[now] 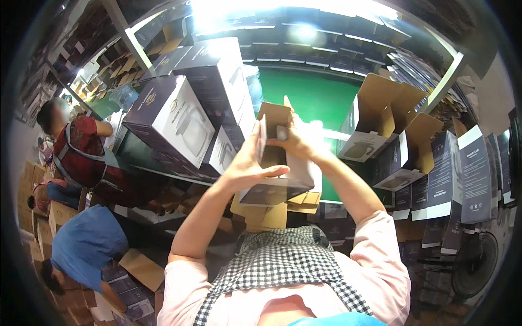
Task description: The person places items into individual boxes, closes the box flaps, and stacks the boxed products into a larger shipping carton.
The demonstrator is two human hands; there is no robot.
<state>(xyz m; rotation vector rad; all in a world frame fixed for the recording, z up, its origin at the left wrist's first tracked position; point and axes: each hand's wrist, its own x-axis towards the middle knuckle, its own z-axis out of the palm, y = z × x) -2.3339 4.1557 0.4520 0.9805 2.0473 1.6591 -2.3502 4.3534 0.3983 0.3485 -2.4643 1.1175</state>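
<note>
An upright-looking, open-mouthed cardboard carton, dark on its near face and brown within point(277, 193), is occupying the centre of the view, directly in front of the checked apron point(272, 261). The left hand point(247, 165) is grasping the carton from nine o'clock, its thumb crossing toward the mouth; the right hand point(298, 138) is grasping the upper right side from one o'clock, its thumb bending inward. How firmly either grip is pressing cannot be told, and blur is obscuring the interior.

The step in hand is, by judgement, the working of the carton's open end and raised flaps. The next move is probably calling for one palm steadying the walls while the other is guiding a flap, with both thumbs staying clear of the fold; uneven pressure could be skewing the thin walls.

Brown cardboard flaps point(266, 216) are showing below the carton at six o'clock. A tall white-and-dark printed box point(185, 122) is standing at ten o'clock, and a brown-lined open box point(375, 122) at two o'clock, near the green counter point(321, 92). Dark printed cardboard panels point(445, 179) are lining three o'clock. A co-worker in blue point(87, 239) is bending at eight o'clock.
</note>
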